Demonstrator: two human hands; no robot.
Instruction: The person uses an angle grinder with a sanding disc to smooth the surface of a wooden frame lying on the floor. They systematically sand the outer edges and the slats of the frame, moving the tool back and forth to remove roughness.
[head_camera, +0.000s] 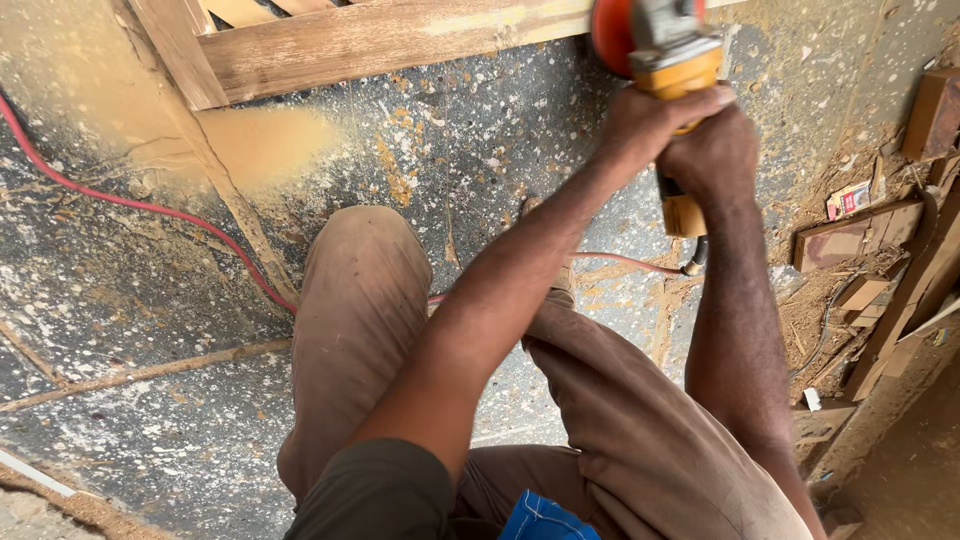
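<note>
Your left hand (655, 120) was wrapped tight around the front of the grinder (668, 70), fingers curled over its yellow body just behind the orange guard. Your right hand (715, 155) was clamped on the rear grip, just below and touching the left, with the tail of the tool poking out under your wrist and its cable trailing down toward the floor. Both hands were full; neither had a finger free.

The grinder sat at the top edge of view, its disc end pressed up against the lower rail of the wooden frame (390, 40). So the tool was right in your grasp and the frame lay just beyond your knuckles, touching the disc as far as could be seen; the contact point itself was cut off by the picture's edge.

As for progress, I judged you well into the sanding. A fan of fresh sawdust (265, 140) lay on the speckled floor (150, 250) under the frame's left corner, and the rail there looked pale and clean. The stretch above your hands was the part in work. How much frame remained above could not be told. A red hose (120, 200) ran past your knee (365, 250).
</note>
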